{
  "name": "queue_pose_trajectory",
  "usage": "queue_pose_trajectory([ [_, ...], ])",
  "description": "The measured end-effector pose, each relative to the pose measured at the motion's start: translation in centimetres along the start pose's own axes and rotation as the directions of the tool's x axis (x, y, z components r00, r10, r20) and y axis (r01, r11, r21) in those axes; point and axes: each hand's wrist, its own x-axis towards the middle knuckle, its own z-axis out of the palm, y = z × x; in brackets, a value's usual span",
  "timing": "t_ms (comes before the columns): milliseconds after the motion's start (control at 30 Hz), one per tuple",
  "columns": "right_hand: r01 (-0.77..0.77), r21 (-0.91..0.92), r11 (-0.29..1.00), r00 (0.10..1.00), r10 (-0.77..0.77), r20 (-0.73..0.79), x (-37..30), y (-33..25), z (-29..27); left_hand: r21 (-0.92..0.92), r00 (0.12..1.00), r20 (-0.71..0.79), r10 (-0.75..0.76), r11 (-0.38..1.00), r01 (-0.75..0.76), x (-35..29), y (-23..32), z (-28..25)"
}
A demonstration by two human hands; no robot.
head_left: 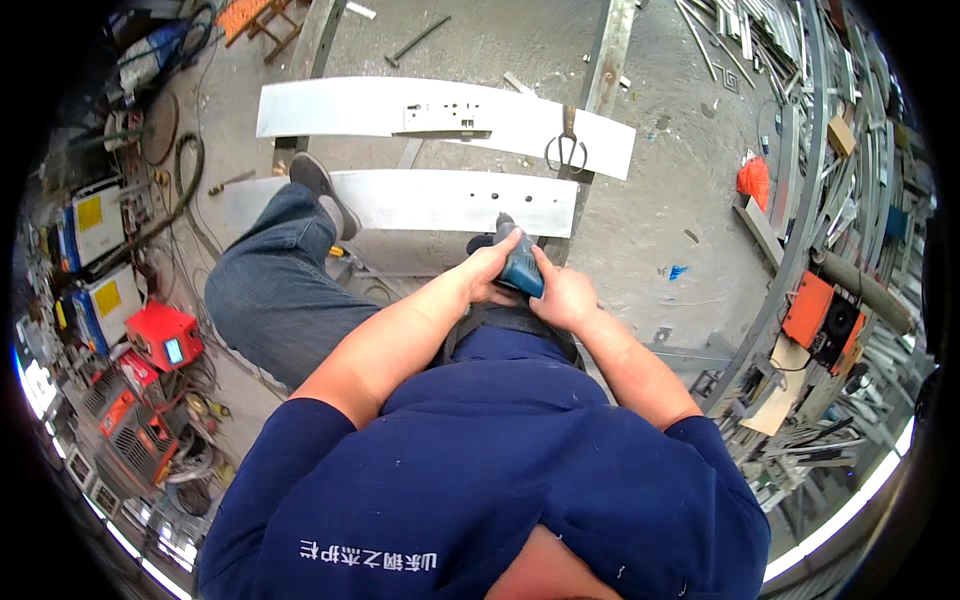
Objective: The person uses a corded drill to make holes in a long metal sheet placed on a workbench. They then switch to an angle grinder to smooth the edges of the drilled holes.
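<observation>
Both hands are closed on a blue handheld power tool (522,268), held close to my waist; its dark front end points at the near metal panel (420,200). My left hand (490,266) wraps round its left side, and my right hand (563,294) grips its rear right part. Several dark holes run along the panel's right half. I cannot tell whether the tool's tip touches the panel. My left shoe (325,190) rests on this panel's left part. Beyond it lies a second curved white panel (340,107) with cut-outs, and black-handled scissors (567,150) lie across its right part.
Grey metal beams (607,60) run under the panels. At left stand a red machine (160,337), white-and-blue boxes (100,222) and cables. An orange bag (753,181), metal offcuts and an orange-and-black device (822,312) are at right. A long rod (418,42) lies far off.
</observation>
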Motion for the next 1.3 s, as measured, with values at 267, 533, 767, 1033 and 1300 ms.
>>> queue_pose_trajectory([
  [267, 0.132, -0.133, 0.982, 0.991, -0.133, -0.002, 3.1, 1.0, 2.8, -0.221, 0.983, -0.141, 0.115, 0.965, -0.144, 2.7, -0.6, -0.6],
  [533, 0.13, -0.163, 0.978, 0.991, -0.129, 0.017, 5.8, 1.0, 2.7, -0.338, 0.978, -0.179, 0.104, 0.927, -0.16, 5.9, -0.5, -2.2],
  [767, 0.161, -0.133, 0.978, 0.987, -0.161, 0.011, 5.7, 1.8, 2.8, -0.31, 0.981, -0.179, 0.079, 0.942, -0.132, 4.5, 0.4, -1.0],
  [1033, 0.174, -0.13, 0.976, 0.985, -0.174, 0.013, 6.0, 1.4, 2.6, -0.316, 0.98, -0.179, 0.084, 0.939, -0.138, 4.4, 0.5, -1.4],
  [1300, 0.264, -0.128, 0.956, 0.951, -0.28, -0.128, 4.2, 2.3, 1.6, -0.364, 0.964, -0.167, 0.205, 0.896, -0.253, 4.1, 1.4, -1.5],
])
